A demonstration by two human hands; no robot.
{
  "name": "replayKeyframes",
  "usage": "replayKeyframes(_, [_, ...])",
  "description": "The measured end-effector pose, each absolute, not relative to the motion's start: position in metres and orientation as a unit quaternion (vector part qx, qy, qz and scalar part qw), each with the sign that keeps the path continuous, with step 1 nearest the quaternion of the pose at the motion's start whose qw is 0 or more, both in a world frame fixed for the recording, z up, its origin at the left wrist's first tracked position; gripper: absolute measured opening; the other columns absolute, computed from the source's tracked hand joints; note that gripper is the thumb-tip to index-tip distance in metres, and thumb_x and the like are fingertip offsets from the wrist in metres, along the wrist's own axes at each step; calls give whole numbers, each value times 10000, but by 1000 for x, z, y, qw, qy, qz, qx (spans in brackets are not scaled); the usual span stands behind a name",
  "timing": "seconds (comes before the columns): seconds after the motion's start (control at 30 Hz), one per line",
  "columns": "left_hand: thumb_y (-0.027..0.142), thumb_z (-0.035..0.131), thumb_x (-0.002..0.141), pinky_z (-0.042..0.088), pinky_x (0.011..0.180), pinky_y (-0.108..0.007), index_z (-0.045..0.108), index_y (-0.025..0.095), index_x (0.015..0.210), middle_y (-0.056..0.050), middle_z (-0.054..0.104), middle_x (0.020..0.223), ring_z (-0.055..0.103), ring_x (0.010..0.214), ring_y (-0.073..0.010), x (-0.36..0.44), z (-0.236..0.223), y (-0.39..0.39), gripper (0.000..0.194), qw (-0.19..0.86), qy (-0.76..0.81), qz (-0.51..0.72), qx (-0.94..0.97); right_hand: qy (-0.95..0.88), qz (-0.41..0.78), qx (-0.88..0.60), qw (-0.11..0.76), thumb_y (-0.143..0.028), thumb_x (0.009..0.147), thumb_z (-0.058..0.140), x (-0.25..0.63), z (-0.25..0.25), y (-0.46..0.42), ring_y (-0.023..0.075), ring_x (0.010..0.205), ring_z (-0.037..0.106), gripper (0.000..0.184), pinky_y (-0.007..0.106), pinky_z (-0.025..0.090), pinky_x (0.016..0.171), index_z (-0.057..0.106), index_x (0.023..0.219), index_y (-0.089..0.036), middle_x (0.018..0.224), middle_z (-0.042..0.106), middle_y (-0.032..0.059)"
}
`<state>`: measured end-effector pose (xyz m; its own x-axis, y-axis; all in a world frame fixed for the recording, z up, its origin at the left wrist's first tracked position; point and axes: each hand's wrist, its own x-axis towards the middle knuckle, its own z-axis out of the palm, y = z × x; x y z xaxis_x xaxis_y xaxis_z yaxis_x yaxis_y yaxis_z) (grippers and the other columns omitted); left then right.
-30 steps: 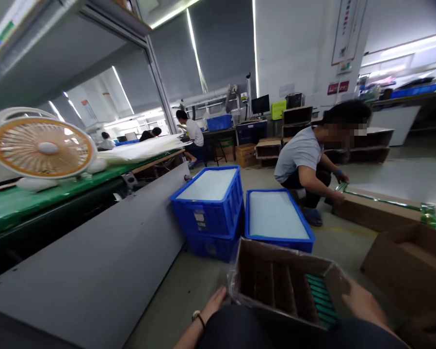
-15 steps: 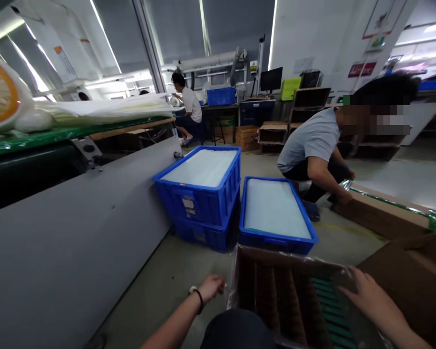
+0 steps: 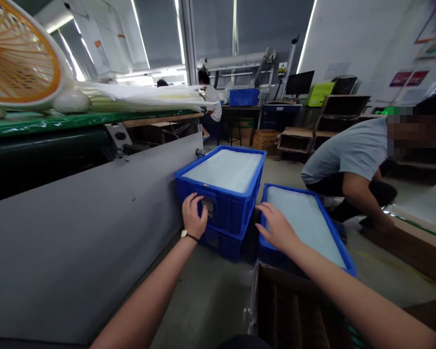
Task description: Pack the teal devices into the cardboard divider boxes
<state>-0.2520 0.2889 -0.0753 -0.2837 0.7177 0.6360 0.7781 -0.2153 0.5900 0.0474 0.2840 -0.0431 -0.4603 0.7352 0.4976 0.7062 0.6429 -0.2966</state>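
Note:
My left hand point(image 3: 194, 215) rests with curled fingers against the front wall of the upper blue plastic crate point(image 3: 235, 206), just beside its label. That crate stands on a second blue crate point(image 3: 221, 245) and holds a stack of pale sheets point(image 3: 223, 169). My right hand point(image 3: 278, 228) reaches over the near rim of a third blue crate point(image 3: 305, 228), fingers spread above its pale sheets. A cardboard box with dividers point(image 3: 294, 315) sits at the bottom edge, below my right forearm. Green items show at its corner.
A long grey panel point(image 3: 75, 228) runs along the left below a green belt point(image 3: 39, 123) carrying white sheeting and a fan point(image 3: 21, 53). A crouching co-worker point(image 3: 348, 165) handles a flat cardboard box point(image 3: 414, 247) at right. Another person point(image 3: 210, 102) sits far back.
Both hands have left the sides of the cardboard box and moved forward onto the blue crates. The box now sits lower in view, and the view has swung left.

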Motion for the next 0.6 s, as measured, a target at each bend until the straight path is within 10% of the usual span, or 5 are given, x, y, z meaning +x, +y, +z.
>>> replayKeyframes(0.13, [406,382,962,244,1114,-430,603,182,1170,-93,609,1201,482,1203,-242,-261,0,328,377,127,-562,-259,-775,-857,-49,-426,286,-280,905,531,-14,-3,313,305,1254,450,485,468,297,1098,450,1357,-121,1344,514,165])
replayKeyframes(0.27, [482,370,954,387,895,-352,667,158,868,-81,642,908,565,921,-213,-257,18,354,448,103,-575,-189,-789,-844,-30,-488,220,-490,958,456,-49,14,335,298,984,579,428,447,371,965,649,991,-109,970,651,150])
replayKeyframes(0.6, [368,389,929,386,827,-331,695,133,871,-103,666,979,579,966,-226,-248,22,350,390,66,-624,-159,-762,-820,-42,-539,189,-579,967,378,-61,13,331,260,969,577,521,380,358,912,625,935,-122,977,648,134])
